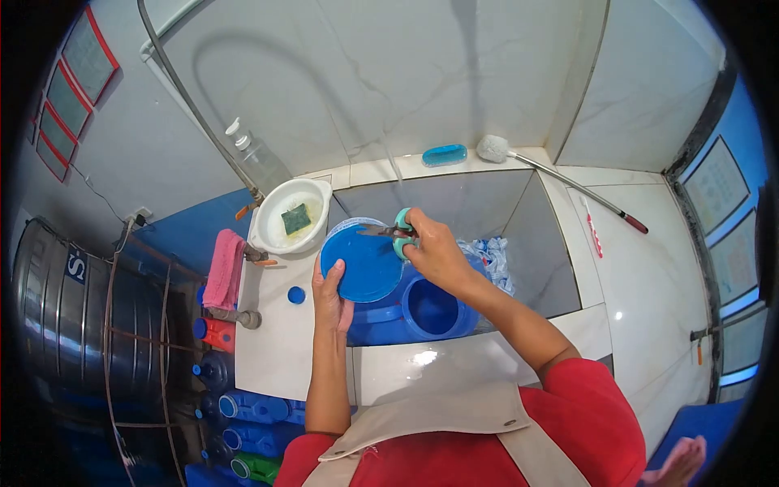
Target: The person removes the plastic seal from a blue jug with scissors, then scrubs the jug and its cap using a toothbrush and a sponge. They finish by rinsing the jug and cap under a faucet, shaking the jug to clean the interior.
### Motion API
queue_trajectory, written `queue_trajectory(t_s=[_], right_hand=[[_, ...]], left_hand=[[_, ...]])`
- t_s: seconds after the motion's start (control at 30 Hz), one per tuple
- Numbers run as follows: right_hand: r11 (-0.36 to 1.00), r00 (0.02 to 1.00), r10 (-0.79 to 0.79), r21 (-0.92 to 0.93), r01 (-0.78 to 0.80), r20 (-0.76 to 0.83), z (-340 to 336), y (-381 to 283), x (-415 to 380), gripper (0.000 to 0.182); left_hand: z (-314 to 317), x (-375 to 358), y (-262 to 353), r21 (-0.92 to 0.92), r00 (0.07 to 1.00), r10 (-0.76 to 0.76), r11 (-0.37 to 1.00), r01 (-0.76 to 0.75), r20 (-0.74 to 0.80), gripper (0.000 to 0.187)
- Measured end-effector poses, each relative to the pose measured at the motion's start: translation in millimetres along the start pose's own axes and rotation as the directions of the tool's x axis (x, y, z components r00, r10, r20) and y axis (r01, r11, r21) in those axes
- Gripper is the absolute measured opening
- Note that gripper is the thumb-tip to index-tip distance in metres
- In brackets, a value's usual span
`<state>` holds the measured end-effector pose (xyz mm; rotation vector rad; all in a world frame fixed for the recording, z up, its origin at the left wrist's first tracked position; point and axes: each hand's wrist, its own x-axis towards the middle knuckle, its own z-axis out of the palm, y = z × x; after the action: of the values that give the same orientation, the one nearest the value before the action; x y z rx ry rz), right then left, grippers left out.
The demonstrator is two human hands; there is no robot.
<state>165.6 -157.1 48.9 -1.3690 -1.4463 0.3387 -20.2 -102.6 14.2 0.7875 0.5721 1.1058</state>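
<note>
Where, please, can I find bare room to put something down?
Bare: the left ledge, below the blue cap, beside the left forearm; and the white tiles right of the red-white stick, below the brush. Crowded: the corner with the white basin, and the sink around the blue container, with the blue lid and scissors above.

Left forearm is bared, pointed nearly straight ahead. Left hand is closed in a grip, thumb extended forward. Right forearm is slanted inward. Right hand is held farther forward, fingers curled.
</note>
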Motion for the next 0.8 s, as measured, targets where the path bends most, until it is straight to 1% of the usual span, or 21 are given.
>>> queue_trajectory(t_s=[0.03,0.07,0.1,0.13,0.17,0.23,0.3,0.33,0.37,0.4,0.43,0.5,0.53,0.6,0.63,0.67,0.7,0.73,0.77,0.8], right_hand=[[1.000,1.000,-0.001,0.001,0.001,0.001,0,-1,2,0.020],[0.999,0.999,0.042,0.032,-0.043,0.028,1,-3,3,0.020],[0.994,0.995,0.083,0.061,-0.086,0.055,1,-5,4,0.021],[0.995,0.995,0.079,0.061,-0.082,0.055,4,-3,4,0.021],[0.994,0.997,0.066,0.089,-0.070,0.042,8,3,3,0.020],[0.991,0.998,0.055,0.120,-0.058,0.029,10,3,3,0.020],[0.963,0.967,0.202,0.147,-0.225,0.158,5,3,5,0.016],[0.963,0.966,0.202,0.148,-0.226,0.162,6,5,5,0.016],[0.953,0.964,0.196,0.197,-0.230,0.180,8,9,5,0.015],[0.941,0.962,0.187,0.245,-0.233,0.197,9,13,5,0.014],[0.942,0.963,0.187,0.244,-0.233,0.195,12,17,5,0.014],[0.948,0.986,0.149,0.273,-0.164,0.077,14,16,7,0.018],[0.948,0.986,0.149,0.273,-0.164,0.075,10,10,8,0.018],[0.951,0.961,0.242,0.164,-0.262,0.134,1,-3,8,0.013],[0.951,0.961,0.242,0.163,-0.263,0.134,3,-1,7,0.013],[0.994,0.994,0.097,0.046,-0.100,0.054,7,2,5,0.015],[0.995,0.998,-0.060,-0.083,0.059,-0.007,9,4,4,0.016],[0.995,0.998,-0.058,-0.081,0.057,-0.007,8,6,7,0.016],[0.999,0.994,-0.039,-0.020,0.038,-0.100,3,11,15,0.016],[0.999,0.982,-0.018,0.041,0.027,-0.189,-2,11,21,0.017]], left_hand=[[-3,2,0,-0.006,1.000,-0.023,1.000,0.023,-0.003,0.047],[-7,3,0,-0.006,1.000,-0.023,1.000,0.023,-0.005,0.047],[-11,5,0,-0.025,0.998,-0.068,0.997,0.068,-0.015,0.047],[-14,8,-1,-0.044,0.993,-0.112,0.993,0.111,-0.022,0.047],[-18,10,-4,-0.045,0.994,-0.109,0.993,0.108,-0.023,0.047],[-24,11,-6,-0.100,0.984,-0.165,0.982,0.158,-0.062,0.048],[-24,10,-9,-0.123,0.987,-0.135,0.985,0.123,-0.091,0.048],[-22,9,-10,-0.145,0.987,-0.110,0.985,0.092,-0.121,0.048],[-20,7,-10,-0.145,0.986,-0.111,0.985,0.093,-0.124,0.048],[-16,6,-10,-0.113,0.989,-0.065,0.992,0.050,-0.132,0.048],[-13,6,-8,-0.082,0.990,-0.019,0.997,0.008,-0.137,0.048],[-8,3,-6,-0.065,0.993,0.003,0.998,-0.011,-0.115,0.048],[-6,2,-5,-0.048,0.995,0.027,0.998,-0.032,-0.095,0.048],[-3,1,-2,-0.039,0.996,0.033,0.999,-0.036,-0.083,0.048],[-3,0,-2,-0.031,0.997,0.039,0.999,-0.041,-0.073,0.049],[-6,0,-2,-0.032,0.997,0.039,0.999,-0.041,-0.074,0.049],[-10,1,-2,-0.048,1.000,0.011,0.999,-0.012,-0.017,0.050],[-13,0,-2,-0.061,0.999,-0.017,0.998,0.020,0.039,0.052],[-14,1,-2,-0.060,0.999,-0.018,0.998,0.020,0.040,0.052],[-13,1,-1,-0.011,1.000,0.026,1.000,-0.026,0.001,0.053]])
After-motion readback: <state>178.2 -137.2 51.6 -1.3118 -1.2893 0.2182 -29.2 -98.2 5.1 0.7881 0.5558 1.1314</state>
